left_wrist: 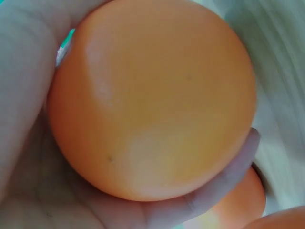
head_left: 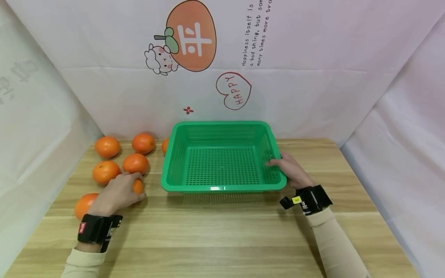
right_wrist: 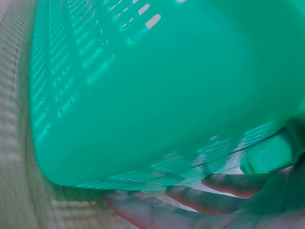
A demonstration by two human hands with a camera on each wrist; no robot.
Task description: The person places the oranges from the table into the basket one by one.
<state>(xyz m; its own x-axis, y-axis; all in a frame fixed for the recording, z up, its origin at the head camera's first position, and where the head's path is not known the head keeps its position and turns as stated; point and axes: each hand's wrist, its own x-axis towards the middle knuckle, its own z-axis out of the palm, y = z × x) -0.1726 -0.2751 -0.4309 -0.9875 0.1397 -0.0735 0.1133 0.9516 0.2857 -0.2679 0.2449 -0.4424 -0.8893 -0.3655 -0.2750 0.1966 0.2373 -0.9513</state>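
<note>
At the left of the head view, my left hand [head_left: 118, 193] has its fingers and thumb curled round an orange [head_left: 138, 187], low among other oranges. The left wrist view shows this smooth, round orange [left_wrist: 152, 100] filling the palm. A green plastic basket [head_left: 224, 188] with slotted walls stands in the middle, with nothing in it. My right hand [head_left: 294, 170] grips its right side, thumb over the rim on the inside. In the right wrist view, the other fingers [right_wrist: 205, 198] lie along the outside of the basket wall [right_wrist: 157, 109].
Several more oranges [head_left: 107, 147] lie on the left of the wooden table [head_left: 222, 235], around the left hand. One orange [head_left: 165, 146] is partly hidden behind the basket's left edge. A white printed cloth [head_left: 295, 100] hangs behind the table, with white cloth at both sides.
</note>
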